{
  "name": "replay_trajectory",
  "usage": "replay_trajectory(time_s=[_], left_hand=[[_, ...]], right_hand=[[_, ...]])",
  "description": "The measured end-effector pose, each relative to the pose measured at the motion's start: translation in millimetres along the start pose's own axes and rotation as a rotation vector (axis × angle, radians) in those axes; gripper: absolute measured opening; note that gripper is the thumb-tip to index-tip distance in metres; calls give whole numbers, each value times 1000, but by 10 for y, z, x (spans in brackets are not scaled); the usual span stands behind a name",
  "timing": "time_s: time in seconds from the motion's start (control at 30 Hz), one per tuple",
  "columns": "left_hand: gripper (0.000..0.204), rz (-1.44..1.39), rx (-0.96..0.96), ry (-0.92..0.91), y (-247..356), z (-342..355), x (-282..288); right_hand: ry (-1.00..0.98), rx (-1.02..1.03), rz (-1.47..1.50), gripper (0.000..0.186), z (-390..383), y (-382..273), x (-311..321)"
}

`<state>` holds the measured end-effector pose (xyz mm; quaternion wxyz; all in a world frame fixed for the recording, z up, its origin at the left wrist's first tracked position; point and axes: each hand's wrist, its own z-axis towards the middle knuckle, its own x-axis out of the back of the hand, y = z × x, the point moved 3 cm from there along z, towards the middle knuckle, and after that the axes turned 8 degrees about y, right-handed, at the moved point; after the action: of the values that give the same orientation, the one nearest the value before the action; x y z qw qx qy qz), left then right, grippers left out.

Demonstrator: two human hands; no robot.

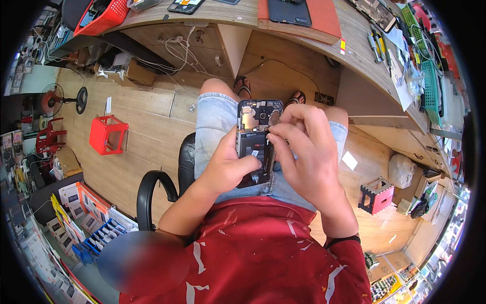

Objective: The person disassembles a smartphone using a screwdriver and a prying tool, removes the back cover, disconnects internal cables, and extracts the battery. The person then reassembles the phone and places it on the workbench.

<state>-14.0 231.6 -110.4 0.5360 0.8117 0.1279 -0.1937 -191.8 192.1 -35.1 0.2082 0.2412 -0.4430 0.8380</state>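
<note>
An opened smartphone [255, 138] is held upright above my lap, its back cover off. Its camera module [262, 116] and board parts show at the top, and a dark battery [247, 147] fills the lower half. My left hand [227, 164] is closed around the phone's left side, with the thumb lying across the battery. My right hand [310, 152] is pinched at the phone's right edge, near the line between board and battery. Whatever sits between those fingertips is too small or hidden to make out.
Ahead runs a wooden workbench [243, 19] with a dark phone part [289, 12] on an orange-red pad [328, 20]. Screwdrivers [377, 44] lie on its right side. A red stool [109, 135] stands left, a folding stool [376, 195] right. A black armrest [147, 195] is beside my left arm.
</note>
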Motion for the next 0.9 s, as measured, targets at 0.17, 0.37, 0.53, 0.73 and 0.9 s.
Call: replay_trajectory(time_s=[0.17, 0.37, 0.53, 0.73, 0.9], left_hand=[[70, -29, -4, -89, 76, 6, -59], [66, -7, -18, -92, 95, 16, -72], [59, 26, -54, -50, 108, 32, -103], [53, 112, -133, 21, 134, 39, -91], [56, 195, -160, -2, 154, 35, -64]], right_hand=[[-185, -182, 161, 18, 140, 99, 55], [-259, -192, 231, 16, 245, 159, 36], [-241, -199, 228, 14, 243, 161, 22], [-87, 60, 12, 17, 225, 19, 15], [-88, -24, 69, 19, 135, 62, -22]])
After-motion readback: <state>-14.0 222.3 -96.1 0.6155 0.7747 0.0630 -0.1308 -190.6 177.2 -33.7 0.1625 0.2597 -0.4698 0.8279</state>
